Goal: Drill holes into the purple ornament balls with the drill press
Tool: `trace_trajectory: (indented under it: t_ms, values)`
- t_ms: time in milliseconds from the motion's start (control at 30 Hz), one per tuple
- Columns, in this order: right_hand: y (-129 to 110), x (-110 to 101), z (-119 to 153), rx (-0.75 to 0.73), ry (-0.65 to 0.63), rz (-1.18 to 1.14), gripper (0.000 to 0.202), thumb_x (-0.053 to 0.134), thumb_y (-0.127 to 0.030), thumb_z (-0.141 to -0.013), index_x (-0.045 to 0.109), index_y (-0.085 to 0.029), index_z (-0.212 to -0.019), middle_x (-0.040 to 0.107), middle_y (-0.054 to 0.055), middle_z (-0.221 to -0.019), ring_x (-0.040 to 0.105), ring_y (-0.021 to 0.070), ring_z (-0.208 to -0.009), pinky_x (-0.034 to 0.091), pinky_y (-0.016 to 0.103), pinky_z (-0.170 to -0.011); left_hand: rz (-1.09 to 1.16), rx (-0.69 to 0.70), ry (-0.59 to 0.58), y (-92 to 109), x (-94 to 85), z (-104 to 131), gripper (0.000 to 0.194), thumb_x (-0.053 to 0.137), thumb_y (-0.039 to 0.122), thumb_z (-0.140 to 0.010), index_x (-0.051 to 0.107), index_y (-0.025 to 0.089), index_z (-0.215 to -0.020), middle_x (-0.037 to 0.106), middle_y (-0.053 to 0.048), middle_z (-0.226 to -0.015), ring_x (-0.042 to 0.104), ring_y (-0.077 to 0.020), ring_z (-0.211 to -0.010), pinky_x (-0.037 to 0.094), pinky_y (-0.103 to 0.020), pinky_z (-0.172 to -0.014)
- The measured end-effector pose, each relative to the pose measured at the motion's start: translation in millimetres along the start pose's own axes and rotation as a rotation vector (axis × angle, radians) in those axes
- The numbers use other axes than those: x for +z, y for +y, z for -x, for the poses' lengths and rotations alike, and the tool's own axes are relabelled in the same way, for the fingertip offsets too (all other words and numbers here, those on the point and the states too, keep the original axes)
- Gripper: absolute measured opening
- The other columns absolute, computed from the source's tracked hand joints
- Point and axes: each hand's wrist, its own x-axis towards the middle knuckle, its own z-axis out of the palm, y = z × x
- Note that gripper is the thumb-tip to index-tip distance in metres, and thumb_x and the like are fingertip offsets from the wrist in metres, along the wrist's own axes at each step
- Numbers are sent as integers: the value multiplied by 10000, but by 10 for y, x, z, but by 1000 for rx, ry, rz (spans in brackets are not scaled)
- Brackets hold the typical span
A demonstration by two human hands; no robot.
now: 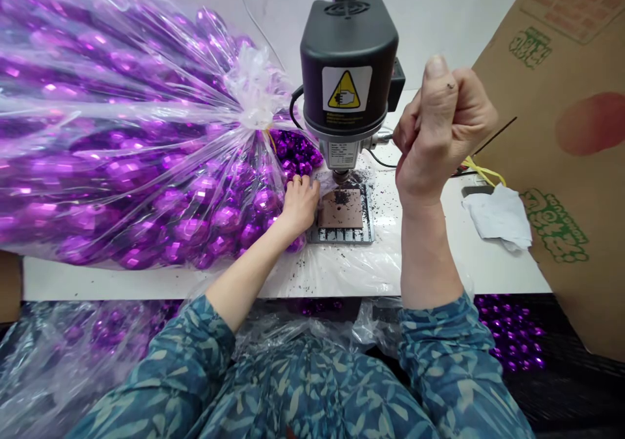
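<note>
1. Right grip, nearest the camera: clenched, seemingly on the lever; a slip could jerk it.
2. Left grip: fingers curled, contents hidden; loose purple baubles just beyond could roll.
3. Beside it, machine above board: straying fingertips risk pinching.
4. Leftward, bulging bag could sag, nudging the forearm.

Left of the right hand, the black motor housing carries a warning sticker: a yellow triangle with a hand pictogram, fine print beneath it too small to read. Ahead and right of the left hand, a silver label plate has illegible small print. Right of the right hand, the cardboard box bears stylised green lettering, not clearly readable.
</note>
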Motion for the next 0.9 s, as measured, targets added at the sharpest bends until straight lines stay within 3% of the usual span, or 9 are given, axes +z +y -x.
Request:
trace_trajectory:
  t_ms: [100, 233, 300, 400, 500, 633, 733, 900]
  values:
    - [-17, 0, 10, -11, -6, 33, 542, 600, -517, -863, 244, -213, -590, 289, -118, -431, 268, -20, -340, 217, 177, -389, 193, 21, 165, -54, 28, 84, 376, 594, -23, -774, 558, 140, -1111, 573, -181, -1209, 592, -351, -1150, 505, -503, -965]
    - [-11, -5, 20, 3, -9, 41, 563, 582, -581, -859, 228, -227, -601, 270, -106, -430, 253, 5, -345, 238, 210, -392, 618, 100, 363, -84, -54, 310, 369, 721, 146, -783, 516, 189, -1087, 574, -96, -1125, 623, -229, -975, 565, -358, -798]
    - [-6, -7, 23, 7, -8, 41, 566, 578, -606, -854, 232, -234, -606, 262, -101, -429, 242, 19, -348, 246, 231, -390, 846, 131, 338, -29, -89, 453, 382, 745, 235, -799, 512, 199, -1099, 603, -60, -1060, 631, -185, -901, 568, -314, -751]
    - [-9, -5, 25, -1, 0, 61, 567, 567, -637, -847, 244, -237, -608, 260, -99, -428, 230, 26, -348, 253, 242, -381, 1093, 143, 188, 105, -39, 599, 353, 692, 306, -872, 536, 198, -1170, 646, -69, -1071, 664, -177, -913, 587, -316, -782]
    - [-17, 1, 25, -13, 0, 66, 574, 572, -637, -843, 241, -235, -601, 259, -98, -424, 229, 22, -345, 251, 243, -373, 1106, 121, 158, 193, 128, 604, 443, 718, 301, -848, 547, 200, -1244, 620, -116, -1223, 660, -224, -1069, 592, -372, -886]
    - [-13, 0, 28, -35, -3, 53, 569, 567, -612, -850, 232, -229, -596, 262, -102, -423, 237, 3, -340, 225, 223, -367, 998, 10, 206, 153, 332, 472, 526, 780, 234, -756, 537, 174, -1219, 656, -99, -1120, 672, -242, -1010, 580, -418, -898]
    - [-17, -8, 37, -38, -7, 116, 563, 534, -594, -880, 215, -224, -601, 276, -102, -431, 260, -10, -349, 242, 204, -386, 912, 48, 229, 84, 372, 369, 429, 749, 209, -780, 589, 182, -1177, 661, -85, -1100, 662, -254, -1049, 557, -425, -933]
    - [-54, -12, 51, -17, -10, 83, 545, 565, -507, -902, 238, -201, -593, 270, -105, -457, 276, -32, -367, 234, 168, -418, 931, 43, 212, 64, 344, 278, 497, 727, 191, -792, 570, 194, -1264, 666, -85, -1145, 661, -239, -1069, 544, -393, -943]
